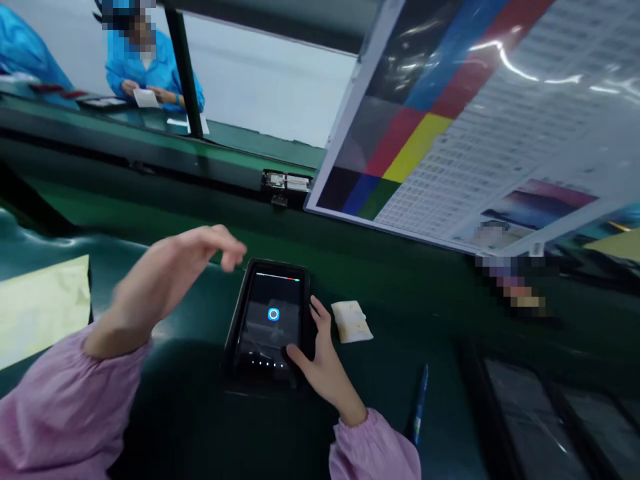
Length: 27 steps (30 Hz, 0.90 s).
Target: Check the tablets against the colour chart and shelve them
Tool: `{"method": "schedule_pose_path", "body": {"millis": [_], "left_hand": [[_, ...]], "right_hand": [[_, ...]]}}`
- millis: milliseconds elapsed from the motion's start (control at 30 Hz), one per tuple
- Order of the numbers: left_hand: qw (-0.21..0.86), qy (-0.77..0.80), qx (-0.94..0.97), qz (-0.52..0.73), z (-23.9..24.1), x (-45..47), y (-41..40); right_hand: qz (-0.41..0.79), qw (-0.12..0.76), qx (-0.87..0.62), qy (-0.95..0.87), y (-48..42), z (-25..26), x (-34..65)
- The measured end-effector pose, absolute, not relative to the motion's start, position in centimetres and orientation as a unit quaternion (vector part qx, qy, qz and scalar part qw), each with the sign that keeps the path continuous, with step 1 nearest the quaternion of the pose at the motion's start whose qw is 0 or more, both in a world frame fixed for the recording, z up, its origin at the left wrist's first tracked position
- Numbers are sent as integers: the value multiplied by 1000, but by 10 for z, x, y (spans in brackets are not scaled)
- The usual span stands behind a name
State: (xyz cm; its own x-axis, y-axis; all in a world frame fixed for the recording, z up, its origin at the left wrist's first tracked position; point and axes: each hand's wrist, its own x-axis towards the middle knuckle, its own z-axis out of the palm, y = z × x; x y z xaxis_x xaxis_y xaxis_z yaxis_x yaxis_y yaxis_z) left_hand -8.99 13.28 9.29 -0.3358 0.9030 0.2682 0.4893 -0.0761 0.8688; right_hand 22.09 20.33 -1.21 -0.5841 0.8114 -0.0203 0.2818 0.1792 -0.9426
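A black phone-like touchscreen device [273,340] lies on the dark green tabletop, its screen lit with a round blue-and-white icon. Along its right side rests my right hand [325,363], thumb over the lower right of the screen and fingers at the edge, gripping it. My left hand [173,273] hovers above and left of the device, fingers loosely bent and slightly blurred, with nothing seen in it. Just right of my right fingers is a small stained white pad [352,321].
A blue pen [421,405] lies to the right, near dark framed screens [530,413]. Yellowish paper [45,307] is at the left. A large printed colour chart board [425,127] slants overhead. Beyond the ledge, a person in blue [155,63] holds a white item.
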Motion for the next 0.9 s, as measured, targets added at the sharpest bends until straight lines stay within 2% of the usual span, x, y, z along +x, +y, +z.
{"method": "schedule_pose_path", "body": {"millis": [200,367,767,900], "left_hand": [[141,682,607,383,30,-85,214],[83,701,653,273,-9,-77,220],[-43,709,682,173,-12,-51,219],[-60,714,677,170,-1,-42,218]], "right_hand": [[493,192,-376,-761,201,-3,227],[483,117,-389,-776,198,6,227],[440,150,-403,-788,200,-7,224],[373,149,-405,-822,209,-25,224]]}}
